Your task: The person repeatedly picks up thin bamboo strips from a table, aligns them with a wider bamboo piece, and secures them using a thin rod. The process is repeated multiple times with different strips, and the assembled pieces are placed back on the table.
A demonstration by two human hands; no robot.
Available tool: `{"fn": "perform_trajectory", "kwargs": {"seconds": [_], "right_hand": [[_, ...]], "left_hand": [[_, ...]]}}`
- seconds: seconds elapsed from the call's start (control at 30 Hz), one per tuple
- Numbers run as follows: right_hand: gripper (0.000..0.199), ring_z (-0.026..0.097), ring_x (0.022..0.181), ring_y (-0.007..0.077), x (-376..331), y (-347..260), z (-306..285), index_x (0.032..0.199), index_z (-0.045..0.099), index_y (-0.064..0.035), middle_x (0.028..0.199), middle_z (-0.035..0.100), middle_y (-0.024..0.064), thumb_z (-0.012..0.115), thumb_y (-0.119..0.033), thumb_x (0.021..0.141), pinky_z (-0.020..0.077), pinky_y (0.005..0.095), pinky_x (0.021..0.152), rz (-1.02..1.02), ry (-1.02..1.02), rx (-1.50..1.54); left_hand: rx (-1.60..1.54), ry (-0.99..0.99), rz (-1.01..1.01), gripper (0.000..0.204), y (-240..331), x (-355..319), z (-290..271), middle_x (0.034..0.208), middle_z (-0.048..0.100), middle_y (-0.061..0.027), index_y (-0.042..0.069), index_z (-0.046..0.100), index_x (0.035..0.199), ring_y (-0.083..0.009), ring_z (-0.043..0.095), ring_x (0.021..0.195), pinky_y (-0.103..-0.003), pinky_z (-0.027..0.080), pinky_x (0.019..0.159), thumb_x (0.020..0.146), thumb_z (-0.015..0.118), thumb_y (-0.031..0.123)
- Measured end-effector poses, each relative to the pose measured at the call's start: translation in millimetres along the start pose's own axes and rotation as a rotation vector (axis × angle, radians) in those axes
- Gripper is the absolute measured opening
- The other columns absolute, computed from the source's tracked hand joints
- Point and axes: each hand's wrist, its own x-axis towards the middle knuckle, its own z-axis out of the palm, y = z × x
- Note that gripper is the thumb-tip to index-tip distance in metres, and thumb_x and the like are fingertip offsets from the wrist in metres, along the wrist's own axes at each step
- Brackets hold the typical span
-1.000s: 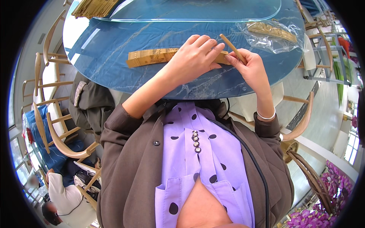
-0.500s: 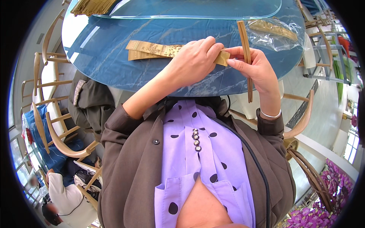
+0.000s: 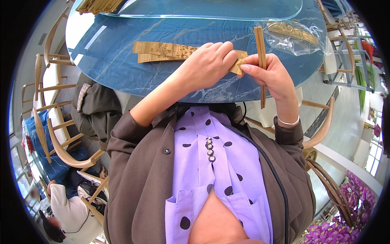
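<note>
Two long gold-brown paper chopstick sleeves (image 3: 162,52) with dark print lie overlapped on the blue table, fanned apart at their left ends. My left hand (image 3: 213,65) is closed over their right part, knuckles up, hiding where its fingertips grip. The sleeves' right end (image 3: 236,67) sticks out past that hand. There my right hand (image 3: 274,75) pinches the paper between thumb and forefinger. A pair of wooden chopsticks (image 3: 261,44) is also held in my right hand, nearly upright in view, passing between its fingers, with the lower ends beyond the table edge.
A clear plastic bag (image 3: 296,38) with more brown sleeves inside lies right of the chopsticks. A glass turntable (image 3: 203,17) covers the far table, with a stack of sleeves (image 3: 97,5) at its left. Wooden chairs (image 3: 67,156) stand around; a person (image 3: 71,207) is at lower left.
My right thumb and forefinger have shifted slightly left onto the paper's end, closer to my left hand. The chopsticks have moved a little left with the hand.
</note>
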Motion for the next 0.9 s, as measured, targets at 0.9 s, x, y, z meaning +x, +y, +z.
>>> {"fn": "perform_trajectory", "kwargs": {"seconds": [0.9], "right_hand": [[0.020, 0.051, 0.070, 0.0048, 8.9, 13.2, 7.8, 0.105, 0.069, 0.0037, 0.080, 0.063, -0.0006, 0.075, -0.010, 0.091, 0.0416, 0.0196, 0.063, -0.117, 0.138, -0.187]], "left_hand": [[0.173, 0.002, 0.095, 0.035, -0.2, -5.5, -4.4, 0.091, 0.050, -0.0053, 0.005, 0.053, 0.102, -0.0189, 0.055, 0.085, -0.032, 0.045, 0.074, 0.092, 0.064, 0.037]]}}
